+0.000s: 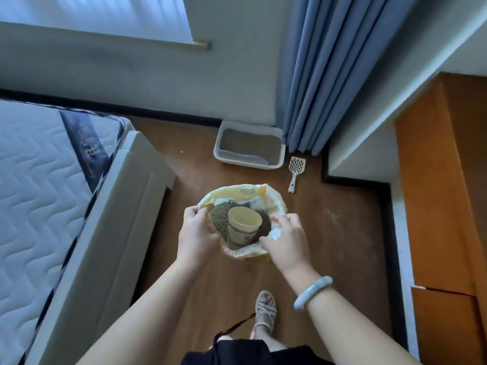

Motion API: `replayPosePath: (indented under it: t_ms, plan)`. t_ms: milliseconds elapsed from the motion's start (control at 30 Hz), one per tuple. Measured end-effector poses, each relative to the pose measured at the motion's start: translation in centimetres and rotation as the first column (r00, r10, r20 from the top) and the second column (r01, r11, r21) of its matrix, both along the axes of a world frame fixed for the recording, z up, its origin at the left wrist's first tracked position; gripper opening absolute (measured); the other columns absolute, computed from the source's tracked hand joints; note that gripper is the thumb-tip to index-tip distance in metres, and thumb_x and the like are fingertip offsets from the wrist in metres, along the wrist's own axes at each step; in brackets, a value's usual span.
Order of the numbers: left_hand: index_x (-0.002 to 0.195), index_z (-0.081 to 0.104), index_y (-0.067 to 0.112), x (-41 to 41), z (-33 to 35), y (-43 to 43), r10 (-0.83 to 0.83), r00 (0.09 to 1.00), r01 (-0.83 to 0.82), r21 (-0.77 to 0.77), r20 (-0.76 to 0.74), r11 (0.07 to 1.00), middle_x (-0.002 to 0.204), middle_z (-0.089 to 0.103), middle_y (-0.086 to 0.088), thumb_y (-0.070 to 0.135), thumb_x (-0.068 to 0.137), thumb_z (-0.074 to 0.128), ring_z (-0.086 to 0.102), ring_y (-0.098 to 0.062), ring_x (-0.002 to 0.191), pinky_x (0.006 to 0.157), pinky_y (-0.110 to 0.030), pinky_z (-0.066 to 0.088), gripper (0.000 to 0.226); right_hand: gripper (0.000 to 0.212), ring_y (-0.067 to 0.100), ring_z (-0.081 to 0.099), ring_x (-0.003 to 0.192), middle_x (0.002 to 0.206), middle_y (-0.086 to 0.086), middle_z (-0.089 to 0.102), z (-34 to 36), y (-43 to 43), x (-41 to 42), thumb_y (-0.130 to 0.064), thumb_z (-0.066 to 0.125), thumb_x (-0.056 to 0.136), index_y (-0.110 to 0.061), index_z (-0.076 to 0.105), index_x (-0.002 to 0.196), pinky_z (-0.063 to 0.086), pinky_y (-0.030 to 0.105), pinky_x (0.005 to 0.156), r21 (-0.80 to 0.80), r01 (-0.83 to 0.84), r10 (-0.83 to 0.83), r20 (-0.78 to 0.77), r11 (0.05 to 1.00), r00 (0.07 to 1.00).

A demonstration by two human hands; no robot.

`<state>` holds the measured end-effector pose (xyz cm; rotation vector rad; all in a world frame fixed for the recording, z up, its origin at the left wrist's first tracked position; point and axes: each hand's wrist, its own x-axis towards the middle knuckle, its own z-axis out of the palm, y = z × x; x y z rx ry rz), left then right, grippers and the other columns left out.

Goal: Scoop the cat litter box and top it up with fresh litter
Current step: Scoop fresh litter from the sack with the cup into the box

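Floor (329, 246) — brown wood — bears litter box (245, 160) and scoop (296, 168) beside curtain (329, 75).

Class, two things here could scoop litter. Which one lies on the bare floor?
The white slotted scoop, beside the litter box; the paper cup stands inside the litter bag instead.
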<state>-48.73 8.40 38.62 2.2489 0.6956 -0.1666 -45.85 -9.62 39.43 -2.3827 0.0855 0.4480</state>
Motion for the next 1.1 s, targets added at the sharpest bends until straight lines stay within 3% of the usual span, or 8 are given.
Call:
replayPosePath:
  t_ms: [233,433,600,833,1100]
  plan:
    - [0.134,0.05,0.018,10.7,-2.5,4.1,-0.048,0.998,0.048,0.008,-0.032,0.999,0.121,0.042,-0.003,-0.004,0.073,0.053,0.054,-0.021,0.098,0.085,-0.03,0.046,0.065,0.05,0.019,0.057,0.094,0.116,0.0,0.047,-2.4,4.2,10.3,-0.019,0.074,0.074,-0.018,0.059,0.121,0.037,0.022,0.068,-0.043,0.003,-0.004,-0.029,0.999,1.0]
    - [0.136,0.049,0.017,20.0,-7.7,8.6,-0.136,0.989,0.137,0.018,-0.062,0.99,0.124,0.042,-0.005,-0.002,0.075,0.052,0.057,-0.024,0.096,0.083,-0.03,0.047,0.064,0.052,0.021,0.056,0.098,0.116,0.006,0.049,-7.8,9.1,18.6,-0.01,0.075,0.073,-0.013,0.06,0.122,0.028,0.011,0.069,-0.031,0.105,-0.106,-0.044,0.994,0.993]
    - [0.135,0.047,0.02,25.9,-12.3,10.9,-0.217,0.973,0.221,0.036,-0.083,0.975,0.125,0.041,-0.004,-0.002,0.075,0.051,0.056,-0.024,0.093,0.076,-0.026,0.041,0.064,0.051,0.021,0.055,0.093,0.112,0.008,0.051,-13.0,11.7,23.3,-0.006,0.075,0.07,-0.01,0.062,0.119,0.029,0.012,0.068,-0.048,0.186,-0.189,-0.059,0.981,0.98]
    - [0.135,0.045,0.024,30.8,-23.5,12.5,-0.232,0.962,0.232,-0.017,-0.144,0.973,0.132,0.037,-0.004,0.0,0.073,0.053,0.055,-0.029,0.105,0.085,-0.032,0.047,0.067,0.053,0.025,0.057,0.09,0.11,0.008,0.052,-24.0,13.5,28.7,-0.005,0.078,0.067,-0.011,0.063,0.118,0.039,0.022,0.073,-0.087,0.202,-0.208,-0.069,0.976,0.976]
    - [0.135,0.045,0.026,33.7,-38.7,12.6,-0.203,0.954,0.191,-0.077,-0.219,0.979,0.13,0.036,-0.001,0.002,0.074,0.057,0.055,-0.023,0.104,0.086,-0.035,0.05,0.067,0.055,0.013,0.048,0.092,0.113,0.005,0.045,-39.2,12.9,31.4,-0.007,0.076,0.072,-0.008,0.059,0.124,0.027,0.008,0.074,-0.043,0.146,-0.151,-0.16,0.988,0.976]
